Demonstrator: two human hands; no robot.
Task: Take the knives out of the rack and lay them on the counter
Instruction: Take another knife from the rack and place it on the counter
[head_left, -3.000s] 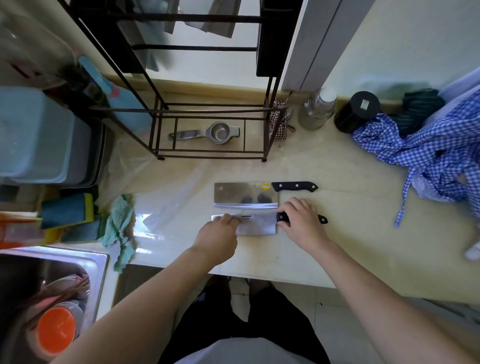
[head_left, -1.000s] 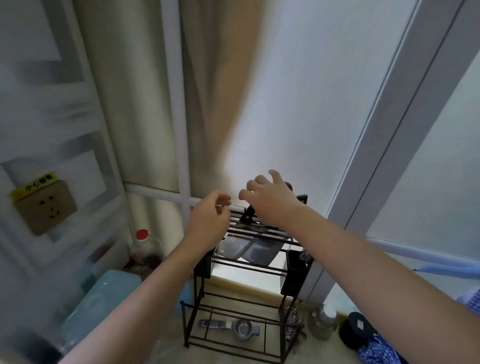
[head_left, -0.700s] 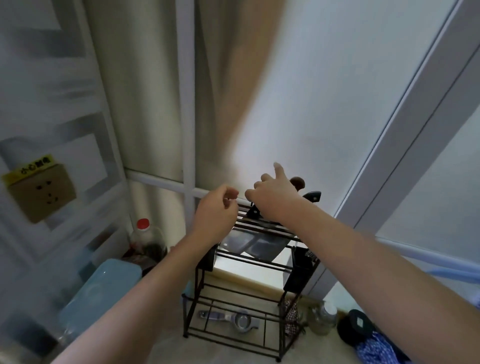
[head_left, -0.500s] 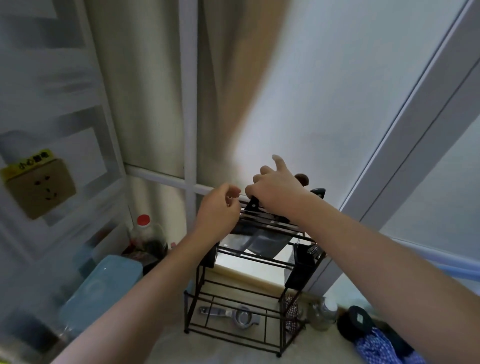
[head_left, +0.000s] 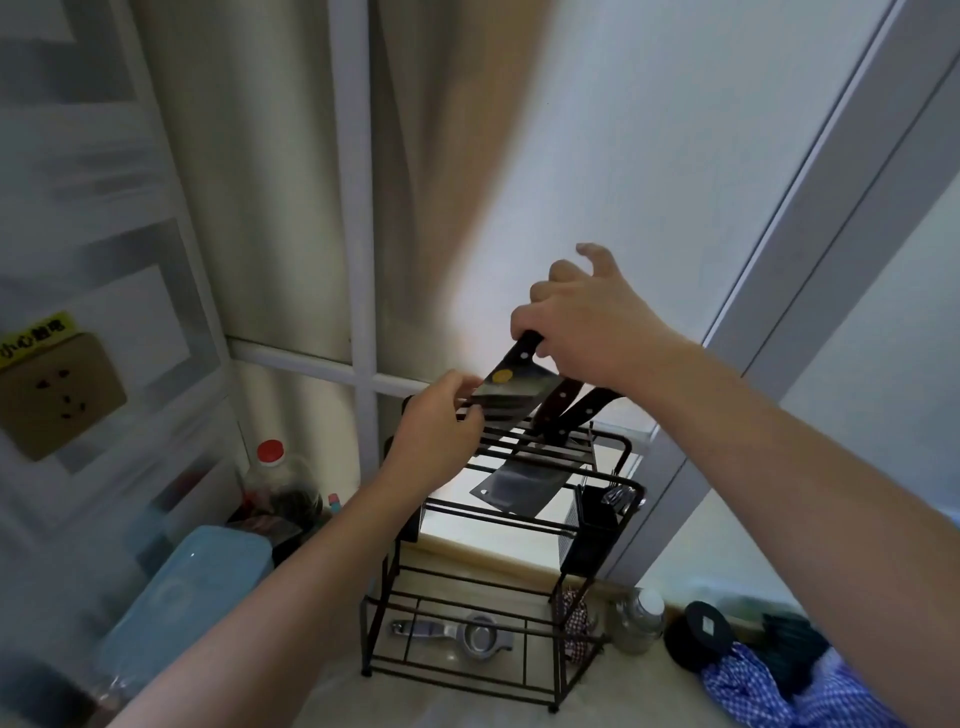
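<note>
A black wire rack (head_left: 524, 525) stands on the counter by the window. My right hand (head_left: 587, 322) grips the black handle of a cleaver (head_left: 511, 397) and holds it partly raised out of the rack's top slots. My left hand (head_left: 441, 431) pinches the left edge of that cleaver's blade. Two more knives stay in the rack, their brown handles (head_left: 571, 405) sticking up beside the lifted one. The blade (head_left: 514, 491) of one hangs below the top bars.
A metal squeezer (head_left: 457, 631) lies on the rack's bottom shelf. A black cutlery holder (head_left: 597, 525) hangs on the rack's right side. A small bottle (head_left: 636, 621), a black jar (head_left: 698, 634) and a blue checked cloth (head_left: 789, 691) sit to the right, a blue bin (head_left: 197, 587) to the left.
Three seconds ago both hands laid a cleaver on the counter. Since then they rose to the rack top, and my right hand has pulled a cleaver up out of the slots.
</note>
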